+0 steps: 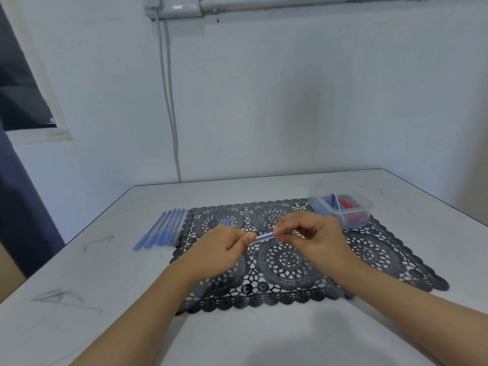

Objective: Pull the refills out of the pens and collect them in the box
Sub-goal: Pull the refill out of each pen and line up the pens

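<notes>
A blue pen (pixel 263 237) is held level above the black lace mat (pixel 287 262). My left hand (pixel 221 250) pinches its left end, and my right hand (pixel 314 237) pinches its right end. Only a short stretch of the pen shows between my fingers. A row of several blue pens (pixel 161 231) lies on the table to the left of the mat. A few short blue pieces (pixel 227 222) lie on the mat just beyond my left hand. The clear plastic box (pixel 340 203) stands at the mat's far right corner with blue and red parts inside.
The white table (pixel 92 273) runs up to a wall at the back, with its left edge near a dark curtain. A cable hangs down the wall from a socket above. Pencil marks streak the tabletop at the left.
</notes>
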The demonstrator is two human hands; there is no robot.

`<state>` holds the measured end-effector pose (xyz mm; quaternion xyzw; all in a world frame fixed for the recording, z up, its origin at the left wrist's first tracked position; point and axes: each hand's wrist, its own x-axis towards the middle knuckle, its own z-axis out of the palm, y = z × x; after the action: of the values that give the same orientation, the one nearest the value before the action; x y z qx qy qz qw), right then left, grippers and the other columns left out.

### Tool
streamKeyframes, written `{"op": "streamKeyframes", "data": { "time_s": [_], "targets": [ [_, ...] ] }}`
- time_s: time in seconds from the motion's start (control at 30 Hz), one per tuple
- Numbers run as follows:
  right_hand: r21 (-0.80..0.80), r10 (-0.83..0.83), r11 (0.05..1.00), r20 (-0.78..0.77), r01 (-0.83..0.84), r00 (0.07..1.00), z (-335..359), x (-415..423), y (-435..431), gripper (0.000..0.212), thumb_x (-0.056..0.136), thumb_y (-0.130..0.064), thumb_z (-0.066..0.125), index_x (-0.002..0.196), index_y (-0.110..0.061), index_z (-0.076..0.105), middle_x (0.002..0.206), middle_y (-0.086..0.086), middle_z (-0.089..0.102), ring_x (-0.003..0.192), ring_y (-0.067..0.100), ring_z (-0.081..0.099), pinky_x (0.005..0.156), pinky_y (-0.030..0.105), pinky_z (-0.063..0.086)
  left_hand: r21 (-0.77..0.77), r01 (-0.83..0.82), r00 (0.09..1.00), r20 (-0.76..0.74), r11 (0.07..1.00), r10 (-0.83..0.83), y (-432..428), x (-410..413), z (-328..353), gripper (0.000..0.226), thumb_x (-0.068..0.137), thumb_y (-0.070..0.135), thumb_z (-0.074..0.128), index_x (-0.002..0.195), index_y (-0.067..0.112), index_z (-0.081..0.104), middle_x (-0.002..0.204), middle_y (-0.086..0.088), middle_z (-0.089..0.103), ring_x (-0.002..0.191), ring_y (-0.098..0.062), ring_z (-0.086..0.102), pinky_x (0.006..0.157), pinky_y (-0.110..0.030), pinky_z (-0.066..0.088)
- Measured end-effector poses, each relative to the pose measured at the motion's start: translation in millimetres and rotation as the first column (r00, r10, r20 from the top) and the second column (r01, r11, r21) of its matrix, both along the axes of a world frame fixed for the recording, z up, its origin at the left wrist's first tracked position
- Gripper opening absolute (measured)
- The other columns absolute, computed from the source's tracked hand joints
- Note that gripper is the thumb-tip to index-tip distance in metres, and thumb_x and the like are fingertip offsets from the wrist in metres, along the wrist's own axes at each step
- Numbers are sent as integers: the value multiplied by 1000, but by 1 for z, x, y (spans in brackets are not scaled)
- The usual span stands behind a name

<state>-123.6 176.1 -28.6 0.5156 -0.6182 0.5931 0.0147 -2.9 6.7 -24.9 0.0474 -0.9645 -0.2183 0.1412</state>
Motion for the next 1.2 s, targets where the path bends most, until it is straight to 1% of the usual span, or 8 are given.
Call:
{"op": "streamKeyframes", "data": {
  "time_s": [0.17, 0.33, 0.43, 0.7, 0.83, 1.03, 1.1, 1.2],
  "targets": [
    [-7, 48, 999, 10, -48, 999, 3, 1, 0, 24, 69, 8, 74, 80, -14, 74, 82, -4, 71, 81, 11, 66, 76, 21, 52, 197, 0, 999, 40, 980, -8, -1, 1, 2, 47, 89, 52, 34, 57, 22, 47, 47, 8, 40, 45, -15, 36, 49, -26, 33],
    [50, 36, 997, 304, -53, 952, 5, 1, 1, 23, 72, -4, 74, 90, -19, 72, 82, 4, 70, 78, 15, 65, 77, 24, 55, -189, -61, 997, -59, 980, 50, 1, 2, 4, 46, 89, 55, 20, 57, 27, 37, 45, 8, 36, 42, -8, 34, 46, -21, 27],
    [131, -27, 991, 359, -22, 933, 7, 1, 0, 13, 72, -19, 73, 85, -20, 73, 68, -2, 69, 63, 6, 61, 64, 17, 51, -302, -100, 993, -86, 948, 77, -2, 3, 6, 44, 96, 49, 22, 58, 31, 33, 45, 8, 35, 41, -7, 34, 46, -20, 25],
    [204, -20, 977, 358, -57, 933, -1, -6, -3, 5, 75, -13, 72, 80, -12, 73, 63, 5, 68, 59, 11, 60, 60, 19, 49, -366, -92, 991, -121, 926, 50, -3, 0, 3, 41, 92, 52, 15, 58, 32, 30, 45, 9, 34, 40, -5, 33, 44, -18, 21],
    [200, 26, 974, 375, -108, 927, 3, -2, -2, 23, 73, -28, 67, 79, -7, 71, 61, 0, 67, 53, 5, 57, 53, 15, 44, -360, -72, 988, -150, 930, 19, -5, 0, 0, 43, 87, 59, 7, 59, 34, 28, 44, 9, 34, 39, -6, 33, 45, -19, 24],
    [224, -18, 974, 167, -20, 986, -3, -10, -2, 7, 79, -20, 70, 73, -23, 73, 66, 5, 68, 64, 29, 60, 68, 46, 51, -307, -34, 990, -140, 951, -10, -3, -1, -4, 48, 88, 62, 9, 60, 32, 34, 47, 8, 39, 42, -9, 37, 46, -21, 30],
    [189, -17, 982, 61, 5, 998, -3, -12, -2, 12, 78, -16, 72, 76, -28, 72, 68, 1, 68, 66, 27, 60, 65, 43, 50, -200, -14, 994, -109, 980, -8, -1, -1, -3, 52, 94, 59, 21, 63, 23, 45, 48, 7, 39, 43, -9, 36, 46, -22, 31],
    [116, 18, 993, -180, 3, 984, -3, -12, 0, 11, 77, -12, 72, 85, -19, 72, 73, -7, 68, 69, 8, 60, 64, 20, 48, 13, 14, 1000, -25, 1000, -13, 3, 1, 0, 50, 92, 50, 30, 65, 13, 49, 50, 4, 39, 44, -9, 35, 49, -25, 32]
  ]
}}
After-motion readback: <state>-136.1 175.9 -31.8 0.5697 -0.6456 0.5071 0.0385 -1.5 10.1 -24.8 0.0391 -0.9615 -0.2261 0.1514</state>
